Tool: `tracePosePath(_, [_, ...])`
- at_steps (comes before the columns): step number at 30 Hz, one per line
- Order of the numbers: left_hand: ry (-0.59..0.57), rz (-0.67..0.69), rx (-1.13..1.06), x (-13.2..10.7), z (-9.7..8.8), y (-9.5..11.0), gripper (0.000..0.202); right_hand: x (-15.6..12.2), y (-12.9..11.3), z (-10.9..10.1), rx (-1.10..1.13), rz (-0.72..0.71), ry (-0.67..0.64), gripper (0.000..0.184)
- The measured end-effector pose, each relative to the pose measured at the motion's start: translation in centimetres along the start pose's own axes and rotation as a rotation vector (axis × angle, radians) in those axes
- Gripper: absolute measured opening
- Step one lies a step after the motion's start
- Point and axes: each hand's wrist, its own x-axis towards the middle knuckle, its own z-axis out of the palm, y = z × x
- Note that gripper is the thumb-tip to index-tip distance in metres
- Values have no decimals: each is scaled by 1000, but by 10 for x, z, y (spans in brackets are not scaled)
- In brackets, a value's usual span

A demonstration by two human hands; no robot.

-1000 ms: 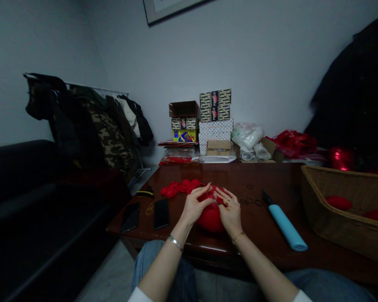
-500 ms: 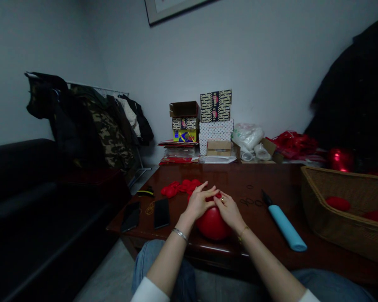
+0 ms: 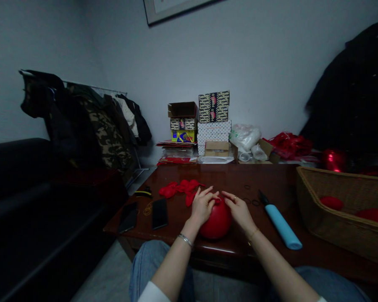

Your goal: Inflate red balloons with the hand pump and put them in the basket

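Observation:
A round, inflated red balloon [image 3: 216, 224] rests at the table's front edge, between my hands. My left hand [image 3: 202, 206] has thumb and fingers pinched together at the balloon's top, on its neck. The neck itself is mostly covered by those fingers. Just right of the balloon, my right hand [image 3: 240, 209] holds its fingers stretched out and apart, close to the balloon's upper side. Behind my left hand lie several flat red balloons [image 3: 176, 187]. A blue hand pump [image 3: 283, 226] with a black nozzle lies to the right.
Two dark phones [image 3: 159, 214] and a yellow cord loop [image 3: 148, 208] lie on the left of the brown table [image 3: 227, 176]. Black rings [image 3: 255, 203] lie behind my right hand. A wicker basket [image 3: 315, 209] with red balloons stands at the right. Stacked boxes [image 3: 213, 132] line the wall.
My right hand has drawn away from the balloon's neck to the right, and its fingers have opened. My left hand stays at the neck. The view has shifted slightly.

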Motion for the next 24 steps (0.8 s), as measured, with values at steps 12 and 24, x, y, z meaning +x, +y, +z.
tracePosePath(12, [-239,151,156,-4,-12,9,32,12,-15,-37,-531,-501,-297,45])
tracePosePath(24, [-271,121,32,-7,-12,9,41,10,-12,-29,-94,-205,-304,20])
